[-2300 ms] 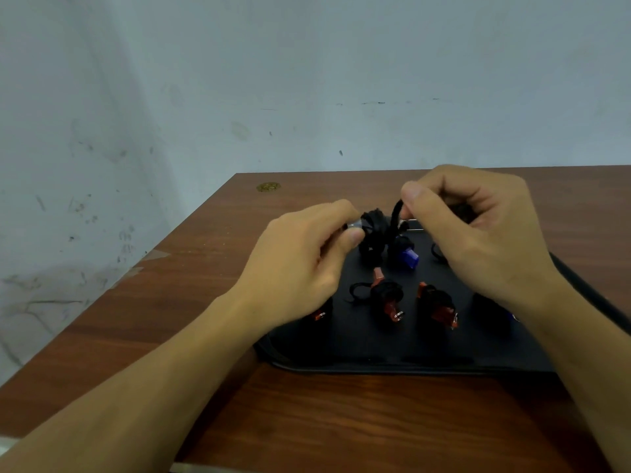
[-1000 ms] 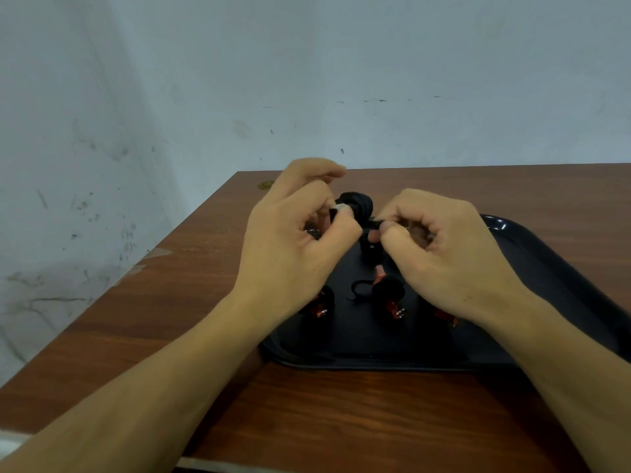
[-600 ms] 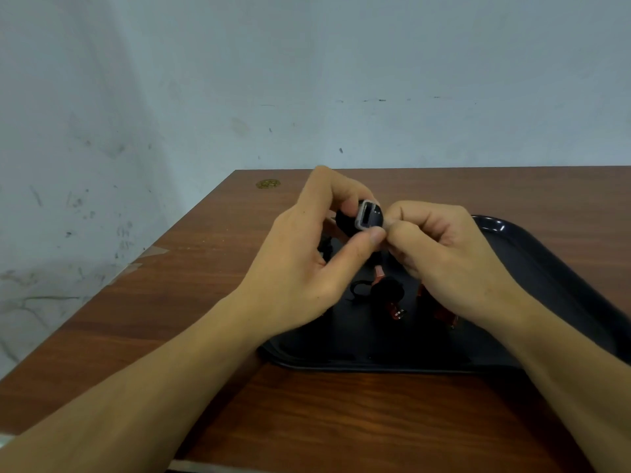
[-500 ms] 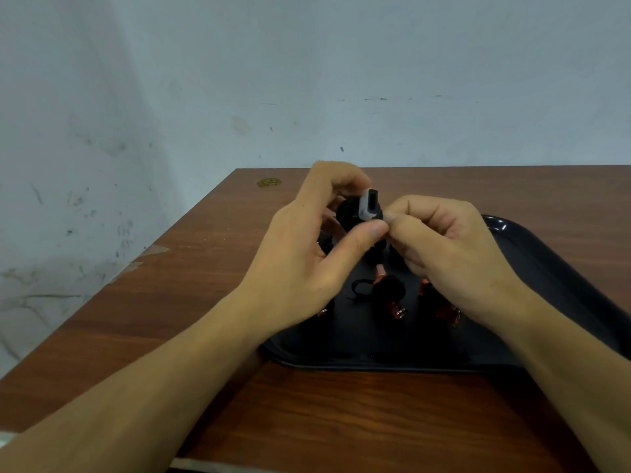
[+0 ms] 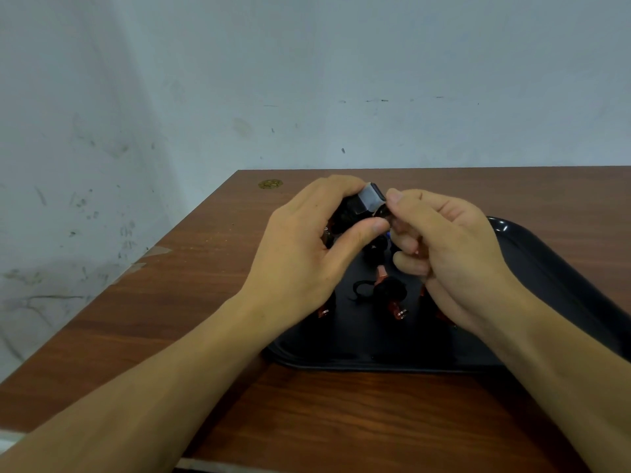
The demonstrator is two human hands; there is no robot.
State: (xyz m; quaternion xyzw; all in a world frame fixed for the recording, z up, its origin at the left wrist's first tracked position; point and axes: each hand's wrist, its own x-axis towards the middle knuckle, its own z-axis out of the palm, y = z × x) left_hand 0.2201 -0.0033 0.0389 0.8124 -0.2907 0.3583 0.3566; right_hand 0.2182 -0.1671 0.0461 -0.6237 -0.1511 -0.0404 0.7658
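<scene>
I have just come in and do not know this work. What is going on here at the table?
A person is working on a small black part with a grey end, held up above a black tray on a wooden table. The left hand grips its body, and the right hand pinches at the grey end. Several black pieces with reddish ends lie in the tray, untouched.

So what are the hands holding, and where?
A small black connector with a grey end. The left hand grips its black body; the right hand pinches it just beside the grey end.
</scene>
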